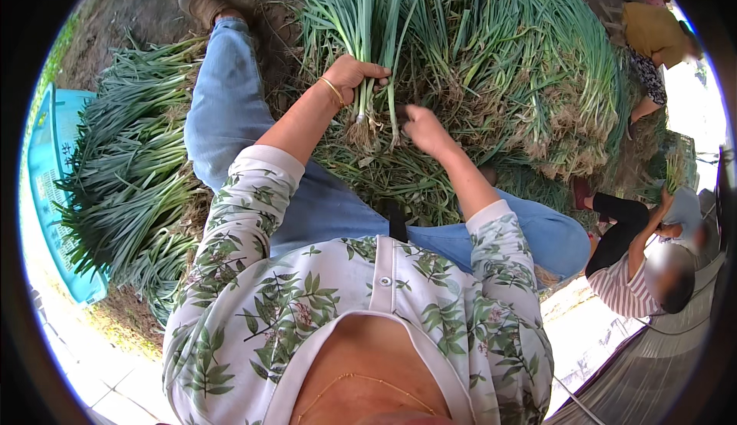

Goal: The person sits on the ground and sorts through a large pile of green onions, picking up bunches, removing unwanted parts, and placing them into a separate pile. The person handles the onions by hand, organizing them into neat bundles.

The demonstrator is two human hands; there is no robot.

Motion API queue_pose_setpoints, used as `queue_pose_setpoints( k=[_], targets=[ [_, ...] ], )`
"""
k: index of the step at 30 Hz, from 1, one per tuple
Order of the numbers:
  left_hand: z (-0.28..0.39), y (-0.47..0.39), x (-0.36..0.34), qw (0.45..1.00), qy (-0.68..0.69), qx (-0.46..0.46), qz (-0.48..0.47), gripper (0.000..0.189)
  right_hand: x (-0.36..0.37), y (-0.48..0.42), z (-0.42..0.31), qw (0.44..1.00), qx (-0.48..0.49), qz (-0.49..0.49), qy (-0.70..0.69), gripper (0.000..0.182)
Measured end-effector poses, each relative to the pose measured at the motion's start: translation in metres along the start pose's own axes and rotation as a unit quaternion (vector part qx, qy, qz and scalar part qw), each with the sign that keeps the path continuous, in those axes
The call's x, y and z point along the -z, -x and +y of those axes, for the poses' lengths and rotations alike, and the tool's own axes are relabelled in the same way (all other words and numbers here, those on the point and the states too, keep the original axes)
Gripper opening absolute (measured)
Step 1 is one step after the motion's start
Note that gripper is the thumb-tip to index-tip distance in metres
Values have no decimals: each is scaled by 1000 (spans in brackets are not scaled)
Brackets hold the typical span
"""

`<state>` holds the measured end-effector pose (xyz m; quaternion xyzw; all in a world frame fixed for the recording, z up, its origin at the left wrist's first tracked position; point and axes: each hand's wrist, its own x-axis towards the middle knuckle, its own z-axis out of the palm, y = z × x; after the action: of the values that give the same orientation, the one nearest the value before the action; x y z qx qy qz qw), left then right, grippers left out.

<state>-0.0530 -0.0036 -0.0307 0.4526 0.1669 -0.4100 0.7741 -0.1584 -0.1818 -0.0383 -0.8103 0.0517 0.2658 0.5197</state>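
Note:
My left hand (354,79) is closed around a small bunch of leek-like green stalks (361,33), roots towards me and leaves pointing away. One stalk (392,102) stands a little apart from the rest, under my left thumb. Pale stem ends and brown roots (361,132) hang below the fist. Blurred, my right hand (425,128) is just right of that stalk's root end with its fingers curled; whether it touches the stalk or grips anything is not plain. Beyond both hands spreads a large heap of the same greens (506,50) with dry, tangled roots.
Trimmed leaves and debris (397,177) lie between my legs. On the left, bundled greens (138,166) are stacked beside a turquoise plastic crate (57,194) bearing writing. At right, a person in a striped shirt (625,289) holds greens; another in a mustard top (650,30) bends over.

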Motion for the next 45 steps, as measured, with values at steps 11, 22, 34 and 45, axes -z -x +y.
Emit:
queue_pose_setpoints(
  k=[11, 22, 34, 45],
  targets=[
    [15, -1, 19, 993, 38, -68, 92, 11, -9, 17, -46, 984, 22, 172, -39, 27],
    [24, 3, 22, 985, 162, -52, -20, 16, 8, 61, -66, 983, -28, 80, -161, 50],
    [31, 10, 20, 992, 99, -71, 7, 10, -4, 38, -85, 971, 156, 113, 140, 18],
    [30, 16, 16, 995, 53, -79, 5, 9, -6, 35, -100, 930, 290, 87, 207, 14]
  ],
)
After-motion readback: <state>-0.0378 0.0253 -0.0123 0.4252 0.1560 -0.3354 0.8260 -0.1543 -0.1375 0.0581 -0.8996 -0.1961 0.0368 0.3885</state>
